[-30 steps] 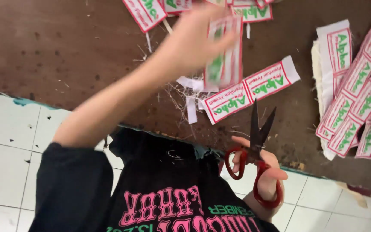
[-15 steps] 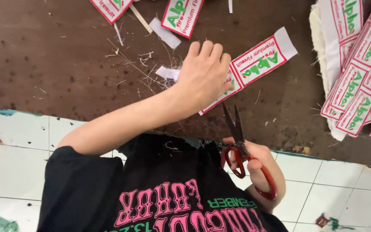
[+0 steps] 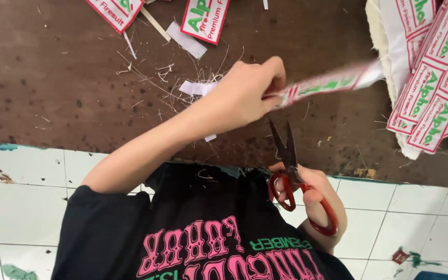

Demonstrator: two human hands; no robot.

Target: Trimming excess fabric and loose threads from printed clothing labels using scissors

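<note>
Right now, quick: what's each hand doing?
Left hand: closed, pinching a strip of woven labels.
Right hand: closed around red-handled scissors.

We are in a small sewing or label-cutting workshop, set low over a floor of white tiles (image 3: 27, 202) with grimy joints and paint flecks. Our worktop (image 3: 53, 88) is a worn, dark brown board, pitted and littered with loose threads (image 3: 151, 83) and white offcuts (image 3: 186, 40). Woven red, white and green labels (image 3: 206, 18) lie along its far edge, and an uncut stack of them (image 3: 431, 88) fills its far right corner.
</note>
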